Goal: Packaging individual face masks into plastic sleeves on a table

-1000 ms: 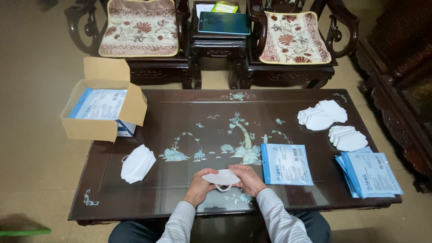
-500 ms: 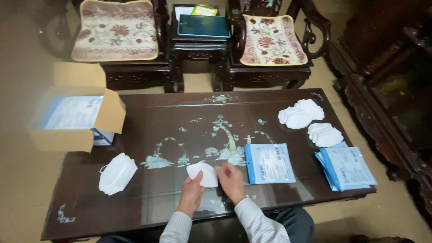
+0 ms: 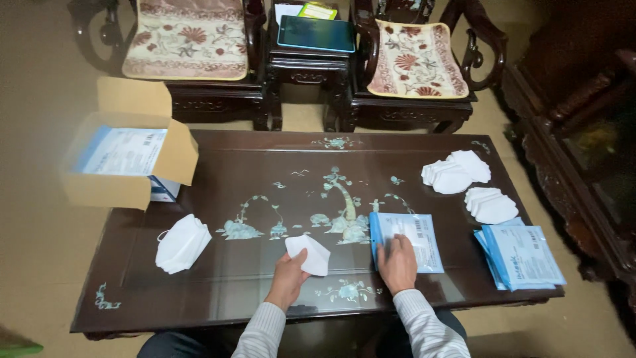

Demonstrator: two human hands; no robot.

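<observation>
On the tabletop (image 3: 278,166): mask and pouch.
Left hand (image 3: 289,278) pinches a folded white mask (image 3: 311,254); right hand (image 3: 397,263) lies spread on a blue pouch (image 3: 411,235).

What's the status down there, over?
Left hand holds a folded white mask. Right hand flat on a blue packet. Mask pile to the left, nothing between.

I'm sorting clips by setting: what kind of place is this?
Probably a home sitting room used for handwork: a dark inlaid coffee table, carved cushioned armchairs, with face masks and packets laid out.
</observation>
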